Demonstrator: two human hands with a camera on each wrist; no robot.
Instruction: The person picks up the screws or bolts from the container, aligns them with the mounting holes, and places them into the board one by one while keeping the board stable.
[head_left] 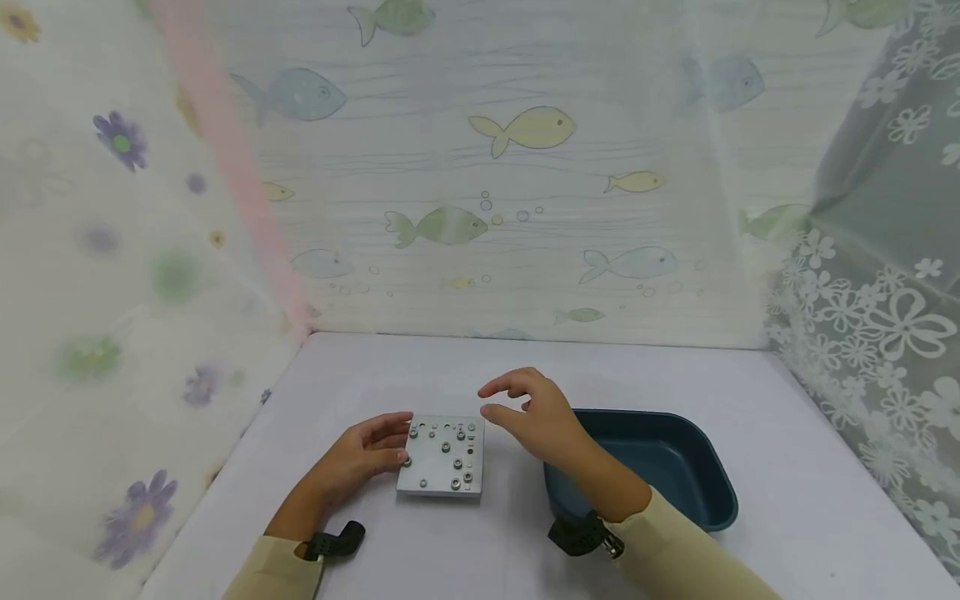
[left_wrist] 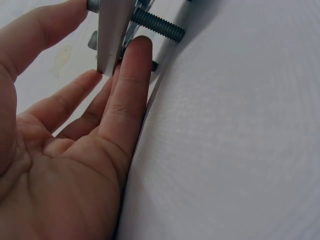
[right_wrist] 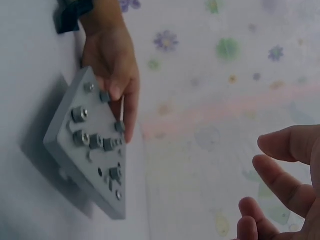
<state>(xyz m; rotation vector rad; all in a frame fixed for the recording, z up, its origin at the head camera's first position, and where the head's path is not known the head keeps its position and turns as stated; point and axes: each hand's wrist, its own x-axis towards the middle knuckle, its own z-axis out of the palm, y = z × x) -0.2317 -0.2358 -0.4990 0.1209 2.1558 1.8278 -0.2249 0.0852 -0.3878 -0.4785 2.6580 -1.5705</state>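
Note:
A square silvery metal plate (head_left: 429, 461) lies low over the white table, with several socket-head screws (right_wrist: 80, 115) standing up from its top and some bare holes. My left hand (head_left: 352, 460) grips its left edge; the thumb is at a screw head on top and the fingers reach under the side. Below the plate, the left wrist view shows a dark threaded screw shank (left_wrist: 159, 25) sticking out. Above and right of the plate hovers my right hand (head_left: 546, 423), thumb and forefinger apart with nothing between them.
A dark teal tray (head_left: 678, 458) stands on the white table (head_left: 517, 558) at the right, partly behind my right forearm. Curtains printed with fish (head_left: 525, 129) and flowers (head_left: 122, 142) hang round the back and sides.

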